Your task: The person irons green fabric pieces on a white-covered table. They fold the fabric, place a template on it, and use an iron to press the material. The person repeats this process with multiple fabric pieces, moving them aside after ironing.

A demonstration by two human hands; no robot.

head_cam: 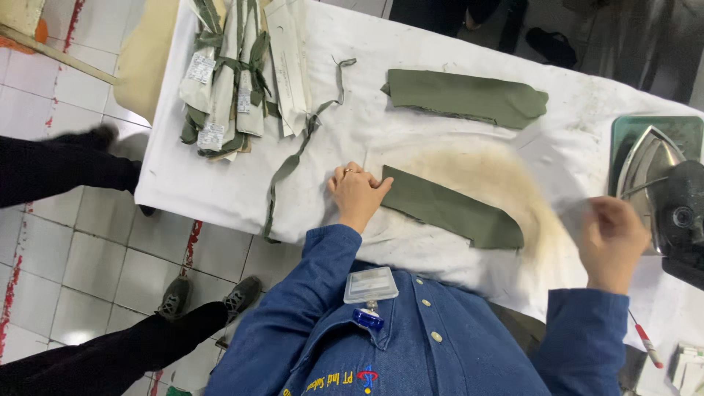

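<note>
The green cloth piece (451,210) lies flat near the near edge of the surface (220,183), on a scorched, yellowed patch (506,176) of the white cover, with its pointed end under the fingers of the left hand (357,192). That hand is spread open and pressed palm down on the cloth tip, gripping nothing, its blue denim sleeve (323,271) reaching in across the near edge. A second green cloth piece (466,97) lies toward the far edge, well apart from the first, and open white cover runs between them. At the far left corner sits a bundle of tied green and white pieces (224,81), and a loose green strip (297,154) trails from beside it down to the near edge and hangs over. By the right edge an iron (656,183) rests on a green mat (645,132). The right hand (612,242) is raised above the surface just beside the iron; it is blurred, its fingers curled, and I cannot tell whether it grips anything. A red-handled tool (645,341) lies near the near right corner.
</note>
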